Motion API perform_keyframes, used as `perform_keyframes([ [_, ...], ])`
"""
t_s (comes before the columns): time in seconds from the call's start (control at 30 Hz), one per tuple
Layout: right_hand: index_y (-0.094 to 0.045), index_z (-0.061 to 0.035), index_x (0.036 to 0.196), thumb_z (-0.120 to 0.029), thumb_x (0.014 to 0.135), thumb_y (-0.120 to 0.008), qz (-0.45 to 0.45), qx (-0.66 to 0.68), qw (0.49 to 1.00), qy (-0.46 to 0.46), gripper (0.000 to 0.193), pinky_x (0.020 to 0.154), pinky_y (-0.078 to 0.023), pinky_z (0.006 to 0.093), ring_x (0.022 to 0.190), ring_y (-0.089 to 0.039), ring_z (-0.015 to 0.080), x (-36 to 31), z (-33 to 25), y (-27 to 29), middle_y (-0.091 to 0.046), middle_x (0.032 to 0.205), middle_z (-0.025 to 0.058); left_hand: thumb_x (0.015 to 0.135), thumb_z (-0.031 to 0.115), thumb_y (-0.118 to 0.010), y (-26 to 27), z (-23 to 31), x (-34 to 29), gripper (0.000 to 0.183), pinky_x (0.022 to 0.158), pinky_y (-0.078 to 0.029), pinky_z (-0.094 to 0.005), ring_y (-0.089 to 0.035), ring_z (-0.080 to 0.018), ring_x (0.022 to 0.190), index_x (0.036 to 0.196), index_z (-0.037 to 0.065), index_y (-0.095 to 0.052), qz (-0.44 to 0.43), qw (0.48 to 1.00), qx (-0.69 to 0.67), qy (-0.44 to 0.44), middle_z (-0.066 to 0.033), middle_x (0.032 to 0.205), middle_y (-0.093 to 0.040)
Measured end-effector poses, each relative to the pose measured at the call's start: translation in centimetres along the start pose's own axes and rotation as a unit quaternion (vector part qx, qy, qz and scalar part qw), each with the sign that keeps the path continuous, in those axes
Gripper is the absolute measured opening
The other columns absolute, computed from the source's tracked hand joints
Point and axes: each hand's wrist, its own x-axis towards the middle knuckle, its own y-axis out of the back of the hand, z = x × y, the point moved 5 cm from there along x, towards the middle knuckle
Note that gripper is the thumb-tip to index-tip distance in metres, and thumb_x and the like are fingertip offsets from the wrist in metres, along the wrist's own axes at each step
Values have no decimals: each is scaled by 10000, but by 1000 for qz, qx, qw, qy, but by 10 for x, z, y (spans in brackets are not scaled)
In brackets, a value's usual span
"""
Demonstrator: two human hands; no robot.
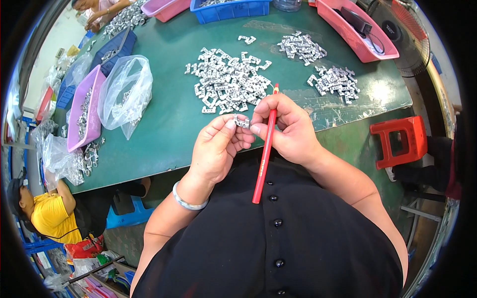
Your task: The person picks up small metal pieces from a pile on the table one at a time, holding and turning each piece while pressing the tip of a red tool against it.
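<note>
Just in front of my body, my left hand (213,151) pinches a small silver metal bracket (242,122) between thumb and fingers. A red pencil (265,161) slants through my right hand (293,131), gripped with its lower end pointing back toward my black top. The right thumb and fingertip are close to the bracket's right end; whether they touch it I cannot tell. Beyond my hands, a large pile of similar brackets (226,79) lies on the green table (164,114). Two smaller piles, one farther back (302,48) and one nearer (335,83), lie to its right.
At left stand a pink bin (73,124) and a clear plastic bag (112,94) holding metal parts. Blue (231,13) and pink (365,49) bins line the far side. A red stool (422,139) is at right. Co-workers sit at lower left (54,213) and far left.
</note>
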Motion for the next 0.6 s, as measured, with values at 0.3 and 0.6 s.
perform_keyframes([
  [0.3,-494,-29,900,42,744,-599,9,23,1000,-4,201,599,-425,214,667,-502,69,0,-2,-6,-516,738,12,908,132,-415,0,-4,2,207,647,-459,-256,-542,-121,687,990,-2,-550,-9,1000,-22,5,-53,808,-583],
  [0.6,-462,-29,932,50,781,-559,-7,-28,999,13,196,682,-433,222,766,-517,81,1,-2,0,-518,818,27,904,143,-433,2,-2,1,199,629,-455,-238,-547,-101,676,991,16,-559,-7,1000,-8,18,-36,776,-588],
])
